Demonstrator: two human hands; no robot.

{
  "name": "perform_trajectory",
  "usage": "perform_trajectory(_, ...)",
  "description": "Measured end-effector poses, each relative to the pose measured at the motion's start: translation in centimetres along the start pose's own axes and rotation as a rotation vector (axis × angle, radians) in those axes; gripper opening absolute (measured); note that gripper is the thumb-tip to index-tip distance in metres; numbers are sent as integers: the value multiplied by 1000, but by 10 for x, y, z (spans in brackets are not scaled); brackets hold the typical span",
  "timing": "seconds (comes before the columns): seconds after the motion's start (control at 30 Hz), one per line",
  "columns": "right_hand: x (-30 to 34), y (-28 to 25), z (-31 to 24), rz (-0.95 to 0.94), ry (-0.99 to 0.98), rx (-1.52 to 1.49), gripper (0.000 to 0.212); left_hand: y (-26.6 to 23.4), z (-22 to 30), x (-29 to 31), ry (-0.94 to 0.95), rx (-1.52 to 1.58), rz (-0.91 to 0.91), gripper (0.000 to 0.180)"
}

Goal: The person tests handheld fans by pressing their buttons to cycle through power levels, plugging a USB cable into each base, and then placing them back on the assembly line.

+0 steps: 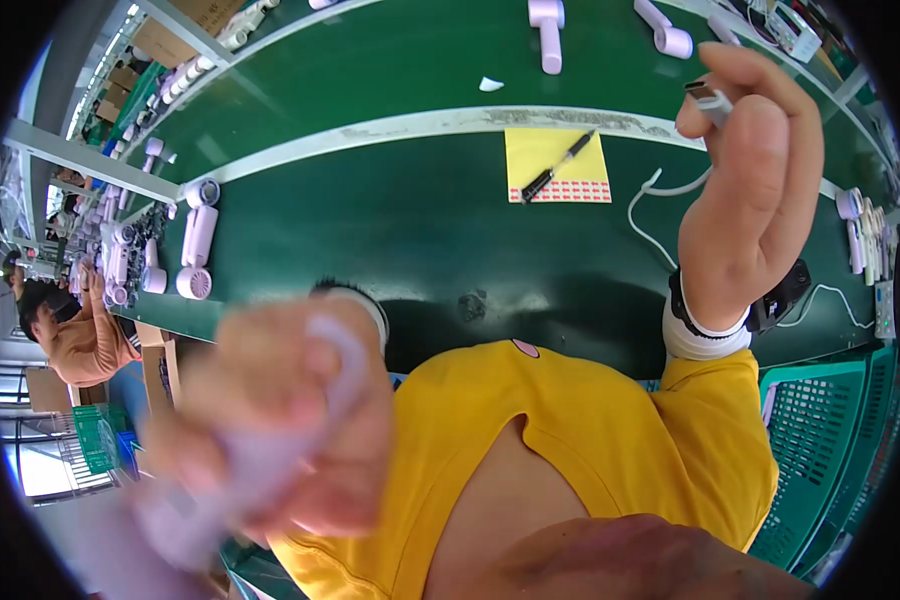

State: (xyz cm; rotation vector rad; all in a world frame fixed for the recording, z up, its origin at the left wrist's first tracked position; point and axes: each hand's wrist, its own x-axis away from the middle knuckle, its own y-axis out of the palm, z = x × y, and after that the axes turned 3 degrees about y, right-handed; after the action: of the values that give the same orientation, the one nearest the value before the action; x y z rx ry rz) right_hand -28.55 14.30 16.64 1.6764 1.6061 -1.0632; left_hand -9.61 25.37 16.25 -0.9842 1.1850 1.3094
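Observation:
Close to the camera at the lower left, my left hand is wrapped round a lilac handheld fan. Motion smears both, and the fan's lower end runs off toward the picture's edge. Raised at the upper right, my right hand pinches a white USB cable plug between thumb and fingers. The plug's metal tip points up and to the left, well apart from the fan. Part of the white cable loops beside my right wrist above the green table.
On the green table lie a yellow note sheet and a black pen. Lilac fans stand at left, with another fan beyond the white rail. Green baskets are at right; a co-worker is far left.

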Motion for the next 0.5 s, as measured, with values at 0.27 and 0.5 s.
perform_trajectory(0.27, 3, -8, -20, -15, 45, 18, 26, 26, 8, 7, 364, -275, 108, 36)
perform_trajectory(0.5, 0, 8, -13, 3, 34, 53, 20, 19, 0, 7, 394, -249, 168, 39)
